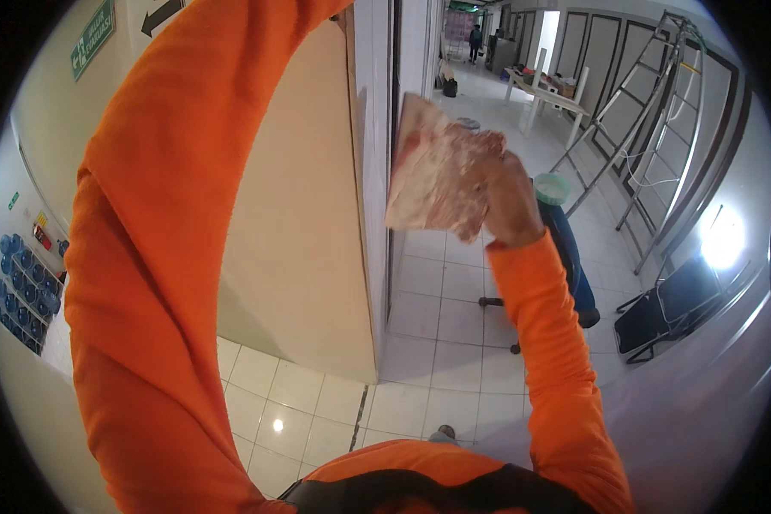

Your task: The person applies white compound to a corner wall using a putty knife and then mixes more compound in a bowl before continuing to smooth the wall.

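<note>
My right hand (512,201) is closed on the near edge of a stained pinkish-white sheet (441,171). The sheet looks crumpled where I grip it and flatter toward its far side; whether it is cloth or paper I cannot tell. Its left edge lies against or very close to a white door frame (375,171) with a dark strip along it. In an orange sleeve, my left arm curves up across the picture and leaves at the top, so my left hand is out of sight. Left of the frame stands a cream panel (295,206).
A blue chair-like object on a dark wheeled base, with a pale green bowl (552,188) on top, stands just beyond my right hand. Farther right are a metal stepladder (651,111), a folding chair (666,308) and a bright lamp (723,240). A white table (557,96) stands farther back.
</note>
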Demonstrator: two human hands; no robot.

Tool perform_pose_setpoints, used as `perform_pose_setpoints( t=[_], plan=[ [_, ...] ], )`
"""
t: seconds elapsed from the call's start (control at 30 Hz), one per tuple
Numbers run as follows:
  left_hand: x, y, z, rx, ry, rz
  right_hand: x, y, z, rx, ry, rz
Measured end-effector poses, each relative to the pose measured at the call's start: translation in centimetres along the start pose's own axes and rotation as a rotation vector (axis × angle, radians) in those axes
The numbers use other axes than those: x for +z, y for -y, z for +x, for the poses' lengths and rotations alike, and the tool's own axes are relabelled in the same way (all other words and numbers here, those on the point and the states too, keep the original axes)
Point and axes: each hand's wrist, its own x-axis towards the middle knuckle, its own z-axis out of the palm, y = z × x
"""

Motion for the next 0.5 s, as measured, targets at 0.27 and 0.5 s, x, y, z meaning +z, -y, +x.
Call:
perform_pose_setpoints(
  t=[0.27,0.5],
  plan=[
    [-0.8,-0.2,0.0,0.034,-0.022,-0.070,0.3,1.2,10.9,-0.280,0.052,0.002],
    [-0.3,-0.5,0.5,-0.152,-0.024,-0.060,2.1,-6.8,6.5,-0.668,0.343,-0.205]
  ],
)
